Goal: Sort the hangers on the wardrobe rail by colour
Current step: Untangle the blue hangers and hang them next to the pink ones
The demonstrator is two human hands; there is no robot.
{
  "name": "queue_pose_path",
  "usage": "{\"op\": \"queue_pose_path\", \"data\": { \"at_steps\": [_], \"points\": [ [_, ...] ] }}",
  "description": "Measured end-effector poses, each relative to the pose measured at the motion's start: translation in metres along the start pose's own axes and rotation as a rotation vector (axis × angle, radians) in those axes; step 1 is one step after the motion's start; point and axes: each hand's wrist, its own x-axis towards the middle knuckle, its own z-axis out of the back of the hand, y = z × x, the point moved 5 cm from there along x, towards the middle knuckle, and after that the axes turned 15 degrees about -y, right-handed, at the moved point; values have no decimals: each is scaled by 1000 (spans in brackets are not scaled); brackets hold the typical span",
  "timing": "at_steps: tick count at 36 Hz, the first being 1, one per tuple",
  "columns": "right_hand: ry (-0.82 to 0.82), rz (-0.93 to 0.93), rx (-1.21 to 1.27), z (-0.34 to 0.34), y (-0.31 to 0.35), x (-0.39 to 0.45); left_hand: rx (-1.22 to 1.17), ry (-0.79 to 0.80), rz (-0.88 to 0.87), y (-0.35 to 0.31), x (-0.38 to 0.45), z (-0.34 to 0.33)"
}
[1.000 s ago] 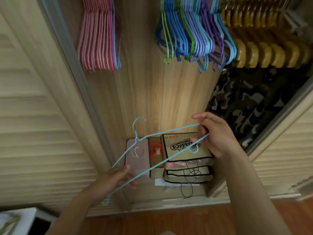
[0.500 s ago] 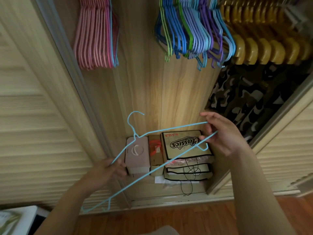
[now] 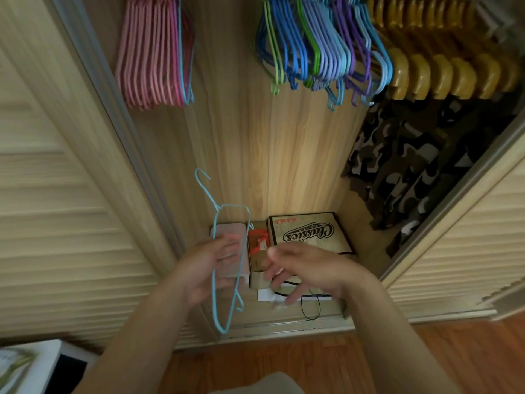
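Light-blue wire hanger (image 3: 217, 268), hook up, held in left hand (image 3: 203, 268) with fingers curled around it; right hand (image 3: 306, 268) fingers spread, empty.

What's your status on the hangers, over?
Left hand holds light-blue hanger, hook up. Right hand open, off it. Light-blue stray beside the pink bunch. Nothing blocking.

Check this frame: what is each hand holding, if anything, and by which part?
The left hand holds the light blue wire hanger, its grip around the middle of the hanger's body, hook pointing up. The right hand is blurred with spread fingers and holds nothing.
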Motion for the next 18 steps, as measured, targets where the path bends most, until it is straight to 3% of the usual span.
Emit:
{"op": "queue_pose_path", "data": {
  "at_steps": [4, 7, 13, 18],
  "points": [
    [151, -13, -70, -26, 11, -20, -3, -64, -51, -10, -3, -24],
    [168, 1, -112, -33, 13, -26, 7, -132, -94, -17, 2, -36],
    [76, 72, -187, -19, 14, -26, 25, -216, -159, -27, -8, -58],
    [-115, 183, -219, -16, 23, -22, 101, -224, -246, -39, -23, -81]
  ]
}}
